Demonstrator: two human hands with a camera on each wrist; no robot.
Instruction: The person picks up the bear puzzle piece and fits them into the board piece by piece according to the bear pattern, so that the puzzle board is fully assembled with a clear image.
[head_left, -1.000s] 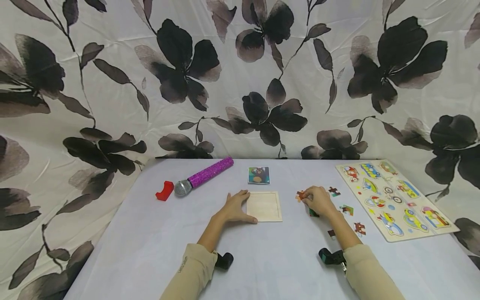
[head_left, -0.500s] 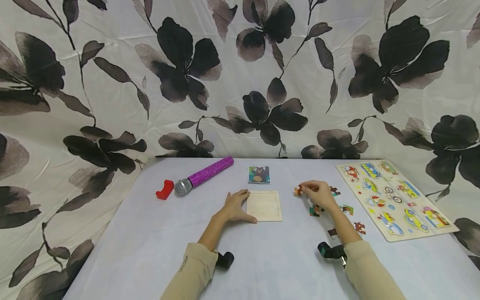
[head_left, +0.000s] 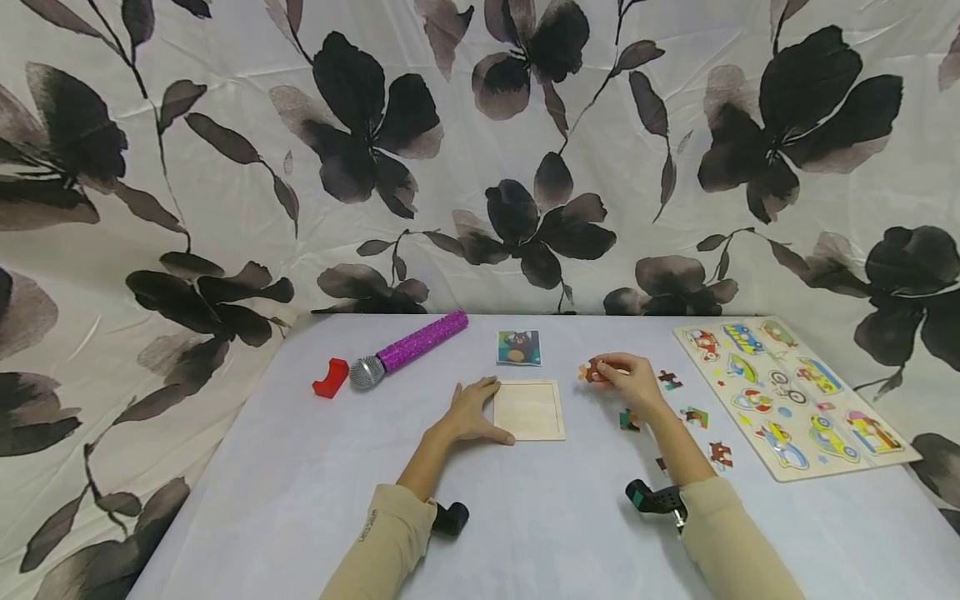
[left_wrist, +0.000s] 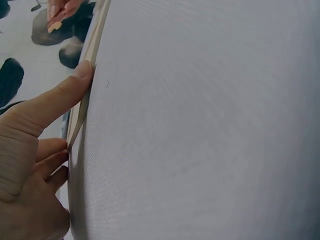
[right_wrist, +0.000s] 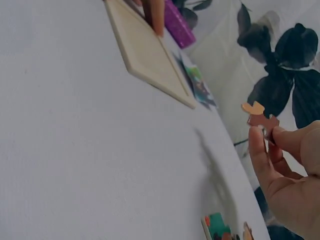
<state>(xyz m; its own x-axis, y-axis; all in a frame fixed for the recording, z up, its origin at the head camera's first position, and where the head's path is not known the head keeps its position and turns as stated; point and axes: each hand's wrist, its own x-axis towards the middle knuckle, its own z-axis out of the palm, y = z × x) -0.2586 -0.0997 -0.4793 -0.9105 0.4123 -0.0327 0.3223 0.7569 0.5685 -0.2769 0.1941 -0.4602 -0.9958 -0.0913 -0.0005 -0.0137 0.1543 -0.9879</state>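
A square, shallow wooden puzzle tray (head_left: 529, 410) lies flat on the white-covered table. My left hand (head_left: 470, 417) holds it by the left side, thumb at the near edge and fingers toward the far corner. To the tray's right, my right hand (head_left: 632, 385) pinches a brown and orange jigsaw piece (right_wrist: 263, 120) between thumb and fingers, raised above the table. Several loose pieces lie around the right arm: a green and brown piece (head_left: 628, 420), a dark brown one (head_left: 670, 380), a green and orange one (head_left: 694, 417) and a reddish-brown one (head_left: 721, 455).
A small bear picture card (head_left: 518, 348) lies behind the tray. At the back left are a purple glitter microphone (head_left: 420, 346) and a red curved block (head_left: 331, 379). A large vehicle puzzle board (head_left: 795, 400) lies at the right. A floral cloth (head_left: 525, 167) hangs behind the table.
My right hand has lifted the brown and orange piece and moved slightly left and away with it, uncovering the green and brown piece. The left hand and tray stay put.
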